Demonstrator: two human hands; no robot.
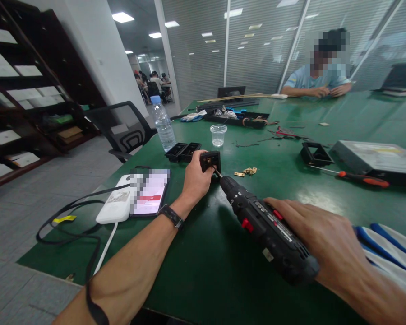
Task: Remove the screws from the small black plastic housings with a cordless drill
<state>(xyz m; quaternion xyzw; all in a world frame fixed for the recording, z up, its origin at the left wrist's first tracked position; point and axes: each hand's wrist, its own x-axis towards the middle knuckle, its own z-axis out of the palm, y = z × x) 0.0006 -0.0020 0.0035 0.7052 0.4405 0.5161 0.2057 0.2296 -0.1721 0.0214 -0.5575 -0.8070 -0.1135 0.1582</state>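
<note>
My left hand (198, 176) is closed around a small black plastic box (212, 160) and holds it up above the green table. In my right hand (320, 225) is a black cordless drill (264, 221) with red switches, lying on its side. Its bit (218, 172) points at the face of the box and meets it or comes very near; I cannot tell whether it touches a screw. Small brass-coloured pieces (249, 171) lie on the table beyond the chuck. Two more black boxes (182, 152) sit just behind my left hand.
Around the work are a water bottle (163, 124), a clear plastic cup (218, 134), a phone (151, 192), and a white power bank (115, 198) with cable. To the right are an orange-handled screwdriver (363, 178), a black frame (316, 154) and gloves (389, 243). A person (320, 72) sits across the table.
</note>
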